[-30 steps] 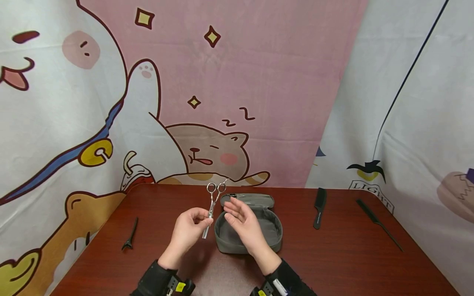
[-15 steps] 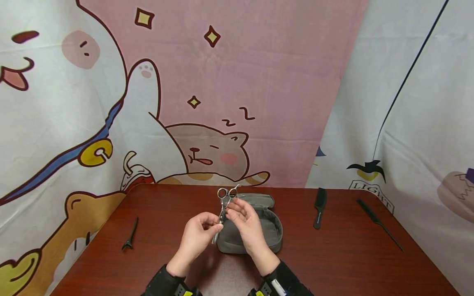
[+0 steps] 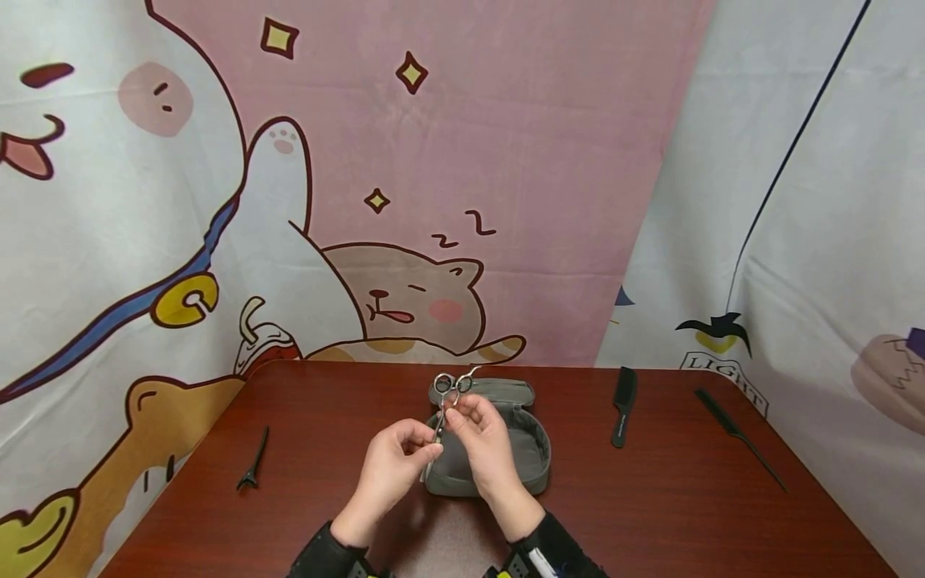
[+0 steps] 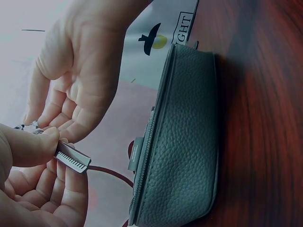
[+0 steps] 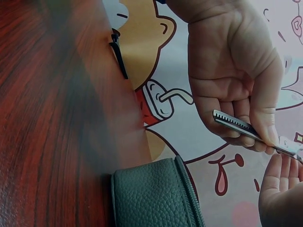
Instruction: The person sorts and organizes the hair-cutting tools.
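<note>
Silver thinning scissors (image 3: 442, 417) stand upright between the two hands, finger rings at the top. My left hand (image 3: 393, 461) pinches the blades between thumb and fingers; the toothed blade end (image 4: 72, 157) sticks out past the thumb in the left wrist view. On the shank below the rings, my right hand (image 3: 488, 449) pinches with thumb and fingertips. Behind and below the hands, a grey zip case (image 3: 451, 486) lies with its lid (image 3: 516, 391) folded back. The right forearm and hand cover part of the case's inside.
A dark hair clip (image 3: 251, 467) lies on the brown table (image 3: 325, 401) at the left. To the right are a black wide comb (image 3: 625, 395) and, further over, a black tail comb (image 3: 721, 414). A printed cloth (image 3: 549, 201) hangs behind the table.
The scissors and left hand have moved right and slightly down, to the right hand. The right hand's fingers have closed from a spread pose onto the scissors' shank.
</note>
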`<state>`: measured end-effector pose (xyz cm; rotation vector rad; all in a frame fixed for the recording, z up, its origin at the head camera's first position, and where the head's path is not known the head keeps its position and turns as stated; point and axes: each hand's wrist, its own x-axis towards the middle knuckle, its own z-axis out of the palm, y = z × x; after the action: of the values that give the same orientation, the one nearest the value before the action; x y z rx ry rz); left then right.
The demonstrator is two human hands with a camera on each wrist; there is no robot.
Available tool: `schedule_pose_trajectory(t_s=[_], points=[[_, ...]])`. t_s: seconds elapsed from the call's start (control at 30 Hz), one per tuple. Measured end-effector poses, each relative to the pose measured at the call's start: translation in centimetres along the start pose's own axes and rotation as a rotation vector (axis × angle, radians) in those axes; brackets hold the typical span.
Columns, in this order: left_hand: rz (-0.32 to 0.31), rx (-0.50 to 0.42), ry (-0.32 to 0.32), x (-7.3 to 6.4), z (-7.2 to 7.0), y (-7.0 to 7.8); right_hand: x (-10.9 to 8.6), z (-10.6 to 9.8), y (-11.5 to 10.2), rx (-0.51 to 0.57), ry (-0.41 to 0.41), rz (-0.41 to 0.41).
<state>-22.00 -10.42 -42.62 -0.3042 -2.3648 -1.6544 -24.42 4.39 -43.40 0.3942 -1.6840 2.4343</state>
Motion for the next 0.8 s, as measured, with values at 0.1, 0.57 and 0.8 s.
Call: schedule_pose_trajectory(t_s=[0.1,0.57,0.8], points=[[-0.002,0.007,-0.004,-0.1,0.11,0.09,-0.02,0.0,-0.07,-0.009,0.006,-0.001],[0.01,0.019,-0.008,-0.35,0.77,-0.11,-0.13,-0.29,-0.21,-0.029,0.004,0.007],[-0.002,-0.016,-0.012,-0.39,0.91,-0.06,-0.09,-0.46,-0.21,-0.035,-0.007,-0.006]])
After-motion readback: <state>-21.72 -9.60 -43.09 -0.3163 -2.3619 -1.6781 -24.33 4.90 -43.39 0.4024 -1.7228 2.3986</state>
